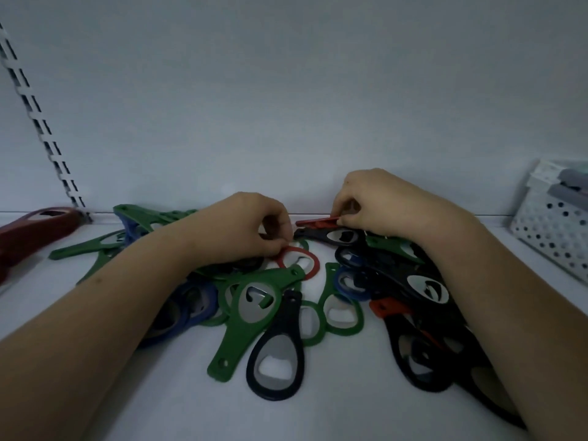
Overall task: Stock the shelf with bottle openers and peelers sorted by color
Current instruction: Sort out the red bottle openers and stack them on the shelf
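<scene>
A mixed heap of green, blue, black and red bottle openers lies on the white shelf. My left hand pinches the rim of a red opener at the heap's middle. My right hand grips a red tool at the back, just above a black opener. A large green opener and a black opener lie at the front. More black openers sit under my right forearm, with a red piece among them. Green openers spread out at the left.
A dark red opener lies alone at the far left near a slotted shelf upright. A white perforated basket holding grey items stands at the right. The white back wall closes off the shelf behind the heap.
</scene>
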